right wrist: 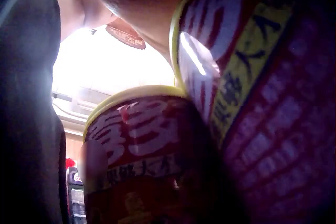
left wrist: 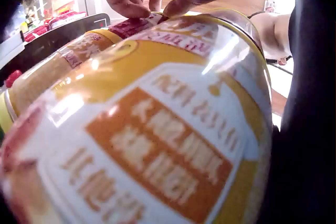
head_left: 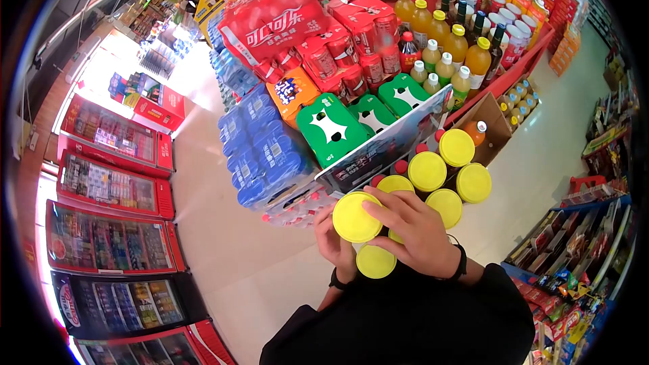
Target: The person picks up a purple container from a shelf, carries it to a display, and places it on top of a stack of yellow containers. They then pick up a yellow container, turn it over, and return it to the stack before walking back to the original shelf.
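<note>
Hands [head_left: 423,235] hold a yellow-lidded jar [head_left: 357,217]; wrist views reveal printed jar labels [left wrist: 163,153].

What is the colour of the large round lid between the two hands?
The large lid is plain yellow; the head view shows it best.

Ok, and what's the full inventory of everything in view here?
Jars: at least eight, yellow lids, by the hands
Red-capped bottles: four caps visible, beside jars
Board: one, pale-edged, between jars and packs
Green packs: three, behind board
Orange pack: one, beside green
Blue packs: several, display's left
Cola packs: several, red, display top
Juice bottles: several, orange-yellow, display's right
Carton: one, brown, beyond jars
Coolers: five, four red, one black, far left
Snack racks: several, multicoloured, right
Wristbands: two, black, wrists
Clothing: black, bottom
Left hand: one, on a jar's side
Right hand: one, on its lid
</note>
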Action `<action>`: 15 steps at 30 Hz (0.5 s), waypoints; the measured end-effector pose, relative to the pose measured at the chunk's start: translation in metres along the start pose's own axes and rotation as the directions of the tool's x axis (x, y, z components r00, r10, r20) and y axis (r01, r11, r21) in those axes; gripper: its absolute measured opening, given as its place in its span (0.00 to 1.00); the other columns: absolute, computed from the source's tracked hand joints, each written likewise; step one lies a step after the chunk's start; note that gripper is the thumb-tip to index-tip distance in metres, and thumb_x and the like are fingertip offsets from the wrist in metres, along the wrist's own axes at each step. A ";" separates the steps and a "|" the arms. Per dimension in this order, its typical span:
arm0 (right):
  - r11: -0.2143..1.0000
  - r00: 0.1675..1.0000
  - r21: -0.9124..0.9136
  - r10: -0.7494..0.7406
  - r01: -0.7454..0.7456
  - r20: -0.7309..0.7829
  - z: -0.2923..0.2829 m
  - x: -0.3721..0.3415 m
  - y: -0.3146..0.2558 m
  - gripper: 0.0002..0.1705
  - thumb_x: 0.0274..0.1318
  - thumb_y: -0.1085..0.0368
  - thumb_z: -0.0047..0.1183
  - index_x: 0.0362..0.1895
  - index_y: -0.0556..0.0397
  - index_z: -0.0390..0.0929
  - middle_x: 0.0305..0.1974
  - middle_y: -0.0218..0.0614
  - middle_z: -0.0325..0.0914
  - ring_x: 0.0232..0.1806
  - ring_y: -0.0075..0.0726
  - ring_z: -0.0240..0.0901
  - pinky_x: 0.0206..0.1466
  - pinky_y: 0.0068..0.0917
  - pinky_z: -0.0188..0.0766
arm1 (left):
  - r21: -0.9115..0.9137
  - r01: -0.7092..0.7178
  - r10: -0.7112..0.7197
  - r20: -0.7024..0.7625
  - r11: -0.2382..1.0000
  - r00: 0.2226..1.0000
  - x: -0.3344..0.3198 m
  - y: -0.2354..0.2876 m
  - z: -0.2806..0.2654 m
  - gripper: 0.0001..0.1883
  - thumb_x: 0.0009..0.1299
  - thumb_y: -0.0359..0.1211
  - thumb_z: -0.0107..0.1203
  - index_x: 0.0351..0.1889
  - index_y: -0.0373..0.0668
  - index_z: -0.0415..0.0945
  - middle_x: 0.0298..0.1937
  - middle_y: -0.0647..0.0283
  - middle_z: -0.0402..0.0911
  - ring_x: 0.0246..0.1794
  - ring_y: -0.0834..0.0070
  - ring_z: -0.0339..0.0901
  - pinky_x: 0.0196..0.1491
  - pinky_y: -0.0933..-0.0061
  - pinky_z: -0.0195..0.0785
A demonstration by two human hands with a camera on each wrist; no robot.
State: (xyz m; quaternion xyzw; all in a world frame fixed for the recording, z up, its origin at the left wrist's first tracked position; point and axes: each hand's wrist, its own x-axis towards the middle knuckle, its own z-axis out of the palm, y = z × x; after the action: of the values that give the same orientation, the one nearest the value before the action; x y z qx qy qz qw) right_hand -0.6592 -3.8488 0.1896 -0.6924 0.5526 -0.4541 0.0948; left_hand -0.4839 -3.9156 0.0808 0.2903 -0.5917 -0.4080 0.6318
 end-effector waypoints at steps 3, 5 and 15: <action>0.998 1.000 -0.055 -0.006 0.007 0.026 0.001 0.001 -0.003 0.39 0.60 0.55 0.71 0.75 0.43 0.74 0.74 0.37 0.76 0.59 0.51 0.78 0.59 0.41 0.79 | -0.100 0.228 -0.233 -0.039 0.969 0.972 -0.007 -0.001 -0.001 0.15 0.81 0.29 0.56 0.62 0.35 0.75 0.67 0.47 0.79 0.68 0.58 0.78 0.71 0.56 0.70; 0.997 0.999 -0.080 -0.013 0.016 0.039 0.002 0.001 -0.004 0.40 0.59 0.55 0.72 0.74 0.43 0.75 0.73 0.37 0.77 0.60 0.52 0.78 0.60 0.42 0.79 | -0.239 0.352 -0.343 0.080 0.905 0.936 -0.021 -0.015 -0.015 0.25 0.84 0.35 0.54 0.75 0.37 0.65 0.74 0.48 0.74 0.71 0.55 0.78 0.72 0.51 0.73; 0.997 0.998 -0.071 -0.011 0.015 0.054 0.000 0.001 -0.004 0.38 0.60 0.57 0.70 0.75 0.44 0.75 0.73 0.37 0.77 0.60 0.51 0.78 0.60 0.43 0.78 | -0.093 0.260 -0.239 0.193 0.961 0.952 -0.034 -0.041 -0.034 0.36 0.80 0.40 0.63 0.82 0.39 0.62 0.76 0.49 0.74 0.71 0.54 0.80 0.71 0.50 0.78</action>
State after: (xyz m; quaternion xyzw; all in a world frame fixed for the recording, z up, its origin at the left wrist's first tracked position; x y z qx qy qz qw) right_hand -0.6561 -3.8483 0.1924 -0.7109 0.5611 -0.4161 0.0817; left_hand -0.4560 -3.9102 0.0243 0.2871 -0.5799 -0.5432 0.5349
